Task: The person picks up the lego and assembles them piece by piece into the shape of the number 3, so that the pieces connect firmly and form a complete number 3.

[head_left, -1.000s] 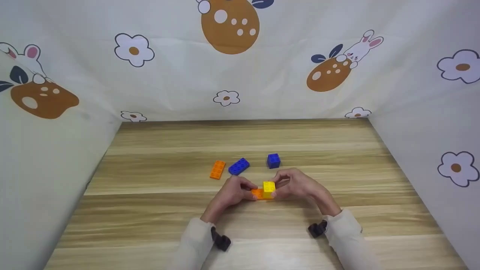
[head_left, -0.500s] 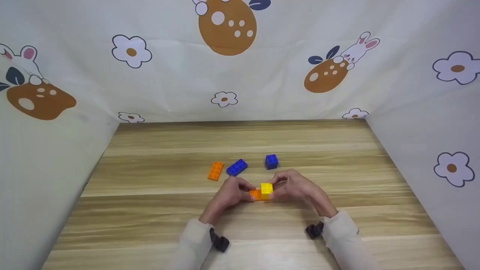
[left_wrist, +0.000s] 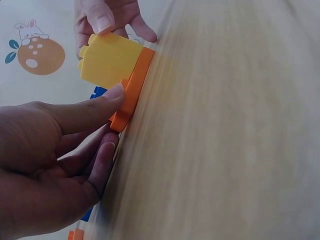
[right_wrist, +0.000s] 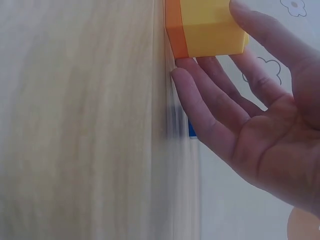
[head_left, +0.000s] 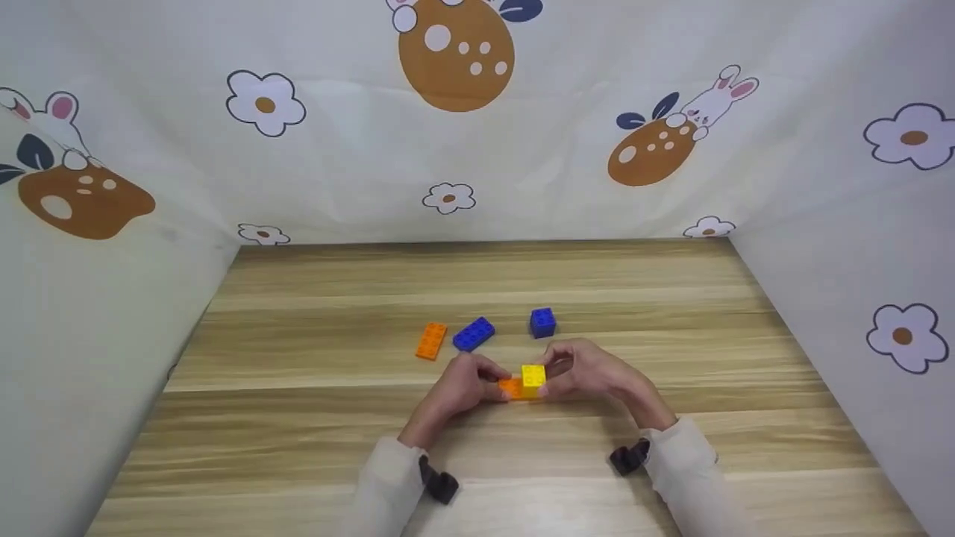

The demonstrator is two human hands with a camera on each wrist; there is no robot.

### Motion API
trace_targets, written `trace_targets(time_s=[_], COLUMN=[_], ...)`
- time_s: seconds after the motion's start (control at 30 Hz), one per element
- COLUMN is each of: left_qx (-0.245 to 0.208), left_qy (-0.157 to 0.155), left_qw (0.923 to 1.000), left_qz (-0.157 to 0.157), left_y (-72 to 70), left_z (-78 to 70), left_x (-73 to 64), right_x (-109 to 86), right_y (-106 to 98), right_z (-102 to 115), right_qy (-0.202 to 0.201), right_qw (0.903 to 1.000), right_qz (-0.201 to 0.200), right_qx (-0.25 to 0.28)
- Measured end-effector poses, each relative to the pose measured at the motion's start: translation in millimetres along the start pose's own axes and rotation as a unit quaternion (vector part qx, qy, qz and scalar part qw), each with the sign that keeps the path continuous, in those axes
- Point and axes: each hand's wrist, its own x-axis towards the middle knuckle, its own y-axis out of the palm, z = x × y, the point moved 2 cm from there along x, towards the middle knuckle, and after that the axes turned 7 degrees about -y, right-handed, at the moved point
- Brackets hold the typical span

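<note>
A yellow square building brick sits on the right end of a flat orange building brick, and the two look joined. My left hand pinches the orange brick's left end between thumb and fingers, as the left wrist view shows up close. From the other side my right hand holds the yellow brick, its thumb near the studded top edge. The right fingertips reach under or behind the bricks, where they are partly hidden. In the left wrist view the orange brick lies along the table surface.
Beyond the hands lie a second flat orange brick, a long blue brick and a square blue brick. They rest on a wood-grain table. A patterned cloth rises at the back and both sides.
</note>
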Motion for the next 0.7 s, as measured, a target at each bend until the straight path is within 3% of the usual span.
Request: trace_targets(time_s=[0.3, 0.5, 0.7], left_qx=[0.001, -0.037, -0.076], left_qy=[0.011, 0.020, 0.042], left_qw=[0.9999, 0.9973, 0.9868], left_qz=[0.004, -0.061, -0.137], left_y=[-5.3, -13.4, -23.4], left_z=[2.7, 3.4, 1.3], left_x=[0.5, 1.3, 2.9], right_x=[0.4, 1.0, 0.9], right_y=[3.3, 4.3, 2.7], right_z=[0.4, 0.2, 1.0], right_qy=[0.001, 0.015, 0.004], right_qw=[1.0000, 0.9990, 0.9980], right_qz=[-0.001, -0.007, -0.010], right_qx=[-0.008, -0.041, -0.063])
